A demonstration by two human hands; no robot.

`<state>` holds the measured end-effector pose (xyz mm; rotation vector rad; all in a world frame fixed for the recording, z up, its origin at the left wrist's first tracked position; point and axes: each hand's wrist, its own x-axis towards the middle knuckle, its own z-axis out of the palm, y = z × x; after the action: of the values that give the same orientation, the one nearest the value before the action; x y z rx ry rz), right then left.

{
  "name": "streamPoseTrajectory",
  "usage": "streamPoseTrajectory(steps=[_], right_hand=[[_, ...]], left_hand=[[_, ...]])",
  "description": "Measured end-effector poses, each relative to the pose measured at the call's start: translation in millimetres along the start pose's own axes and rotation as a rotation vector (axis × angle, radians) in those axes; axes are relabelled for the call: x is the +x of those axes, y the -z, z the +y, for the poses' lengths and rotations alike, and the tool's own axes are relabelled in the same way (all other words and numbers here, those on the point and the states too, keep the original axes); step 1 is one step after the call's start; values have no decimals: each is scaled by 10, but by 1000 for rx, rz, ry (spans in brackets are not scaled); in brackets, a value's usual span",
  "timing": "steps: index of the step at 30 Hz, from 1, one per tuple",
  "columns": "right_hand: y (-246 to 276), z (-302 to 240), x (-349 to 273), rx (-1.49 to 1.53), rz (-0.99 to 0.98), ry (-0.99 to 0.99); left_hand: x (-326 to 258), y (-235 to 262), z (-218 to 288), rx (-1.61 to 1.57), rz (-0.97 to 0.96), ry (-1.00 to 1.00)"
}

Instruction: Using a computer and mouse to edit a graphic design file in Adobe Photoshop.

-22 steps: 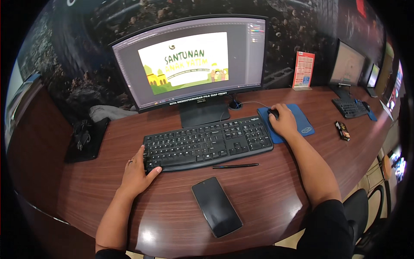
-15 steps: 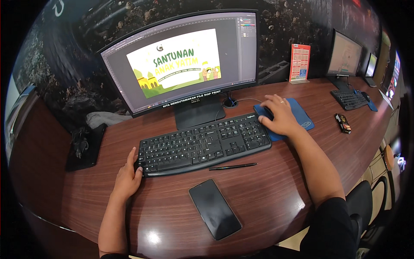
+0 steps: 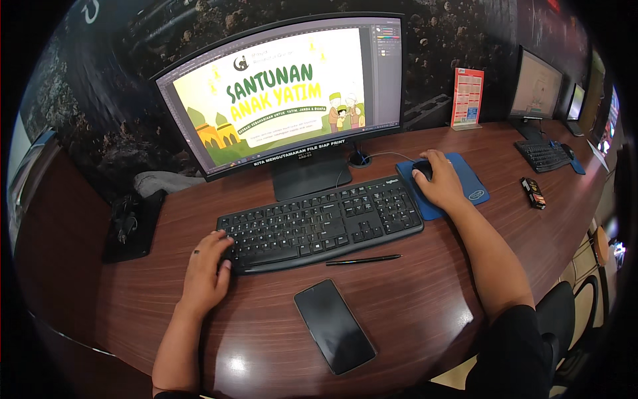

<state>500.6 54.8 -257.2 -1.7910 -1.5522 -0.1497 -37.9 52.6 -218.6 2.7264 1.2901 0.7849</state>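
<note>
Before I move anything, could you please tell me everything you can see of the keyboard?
The keyboard is black, apparently plastic, with pale-marked keys, a number pad at its right end and a bowed front edge. It lies on the brown desk, in front of the monitor stand; the left grip touches its left end.

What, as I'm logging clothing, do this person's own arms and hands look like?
The left hand and right hand are ungloved; the left one wears a dark ring. A black right sleeve ends near the elbow; only a dark sliver of left sleeve shows at the lower edge.
</note>
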Motion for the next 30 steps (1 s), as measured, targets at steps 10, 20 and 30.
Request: streamPoseTrajectory(steps=[10, 20, 30], right_hand=[[-48, 42, -16, 29, 39, 54], [-28, 37, -19, 66, -16, 75], [233, -189, -13, -98, -226, 263]], left_hand=[[7, -14, 349, 120, -234, -38], [-34, -10, 440, 224, -255, 6], [-32, 71, 483, 153, -176, 163]])
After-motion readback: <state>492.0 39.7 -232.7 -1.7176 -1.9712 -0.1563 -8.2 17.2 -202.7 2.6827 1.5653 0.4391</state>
